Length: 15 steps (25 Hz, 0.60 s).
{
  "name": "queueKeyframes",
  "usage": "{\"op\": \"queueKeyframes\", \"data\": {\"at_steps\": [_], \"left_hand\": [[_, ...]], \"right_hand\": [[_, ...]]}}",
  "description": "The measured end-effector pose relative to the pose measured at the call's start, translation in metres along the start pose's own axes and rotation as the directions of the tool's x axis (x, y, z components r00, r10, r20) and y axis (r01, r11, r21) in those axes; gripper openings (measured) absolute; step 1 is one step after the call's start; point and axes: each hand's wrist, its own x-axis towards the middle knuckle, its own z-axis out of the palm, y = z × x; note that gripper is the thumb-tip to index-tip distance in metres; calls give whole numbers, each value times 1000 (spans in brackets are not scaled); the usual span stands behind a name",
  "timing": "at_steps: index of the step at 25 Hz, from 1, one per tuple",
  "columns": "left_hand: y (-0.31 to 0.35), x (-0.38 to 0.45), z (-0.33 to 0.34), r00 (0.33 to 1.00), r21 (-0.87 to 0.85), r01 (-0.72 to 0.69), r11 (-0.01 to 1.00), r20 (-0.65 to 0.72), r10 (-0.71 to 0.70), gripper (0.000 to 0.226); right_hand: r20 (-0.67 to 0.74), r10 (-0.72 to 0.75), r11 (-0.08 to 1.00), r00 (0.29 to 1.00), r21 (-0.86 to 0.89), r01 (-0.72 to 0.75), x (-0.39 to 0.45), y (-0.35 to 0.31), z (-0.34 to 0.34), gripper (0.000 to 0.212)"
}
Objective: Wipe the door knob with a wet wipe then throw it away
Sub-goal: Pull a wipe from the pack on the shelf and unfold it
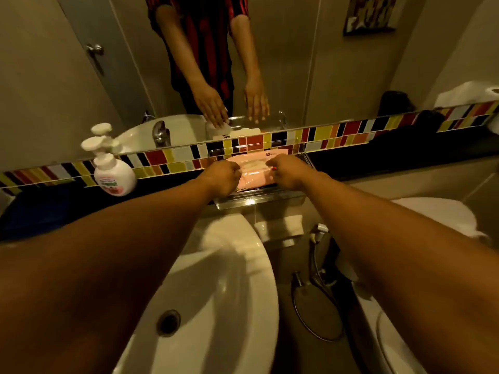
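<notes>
A pink pack of wet wipes (255,168) lies in a clear plastic tray (259,199) on the dark ledge below the mirror. My left hand (220,176) grips the pack's left end, fingers curled on it. My right hand (287,171) pinches the pack near its top opening on the right side. The metal door knob (94,49) shows only as a reflection in the mirror, upper left, on a grey door. I cannot tell whether a wipe is pulled out.
A white soap pump bottle (114,174) stands on the ledge at left. The white sink (216,292) is below my arms, its tap (161,133) reflected in the mirror. A toilet (437,214) and a bidet sprayer hose (314,265) are at right.
</notes>
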Motion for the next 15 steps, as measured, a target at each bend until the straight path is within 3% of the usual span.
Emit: {"op": "queueKeyframes", "data": {"at_steps": [3,10,12,15], "left_hand": [[-3,27,17,1000,-109,-16,994,10,18,39],[-5,53,31,995,-116,-17,993,96,28,44],[-7,56,30,993,-159,16,987,120,4,43],[-7,55,25,996,-359,88,929,49,-75,40]], "right_hand": [[-10,-20,1000,1000,9,20,28,6,10,44],[21,-29,999,999,-24,30,63,17,21,39],[-13,-14,1000,1000,15,14,64,15,22,34],[-82,10,983,997,181,5,59,11,15,31]]}}
